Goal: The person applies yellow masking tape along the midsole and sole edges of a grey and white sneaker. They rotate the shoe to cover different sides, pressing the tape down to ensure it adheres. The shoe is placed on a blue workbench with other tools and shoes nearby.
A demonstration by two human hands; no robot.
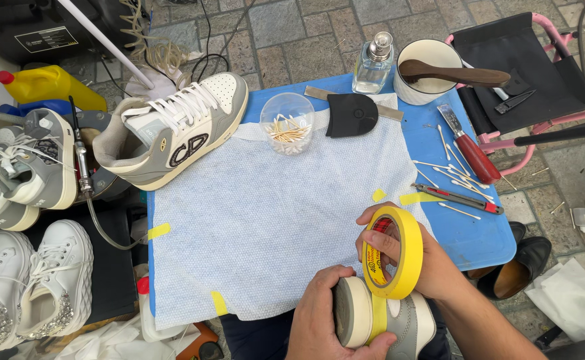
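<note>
- The blue tabletop (486, 233) stands on a grey paving-stone floor (306, 33), outdoors by the look of it, with a pink folding chair (539, 60) at its far right corner.
- A pale blue cloth (266, 213) covers most of the tabletop, held at its edges by short yellow tape strips (158, 231).
- At the near edge, the left hand (322, 313) is clasped round the heel of a grey and cream sneaker (386, 323), and a band of yellow tape already lies across the shoe.
- The right hand (406, 257) grips a roll of yellow tape (394, 252), fingers through its core, just above the sneaker.
- The matching sneaker (172, 130) rests on the far left corner of the cloth.
- Farther back stand a clear cup of cotton swabs (288, 123), a black heel piece (350, 115), a glass bottle (374, 63) and a white mug (432, 70) holding a brown wooden handle.
- On the bare blue at the right lie a red-handled knife (471, 152), a utility knife (458, 199) and loose swabs.
- More white sneakers (29, 280) sit down on the left.
</note>
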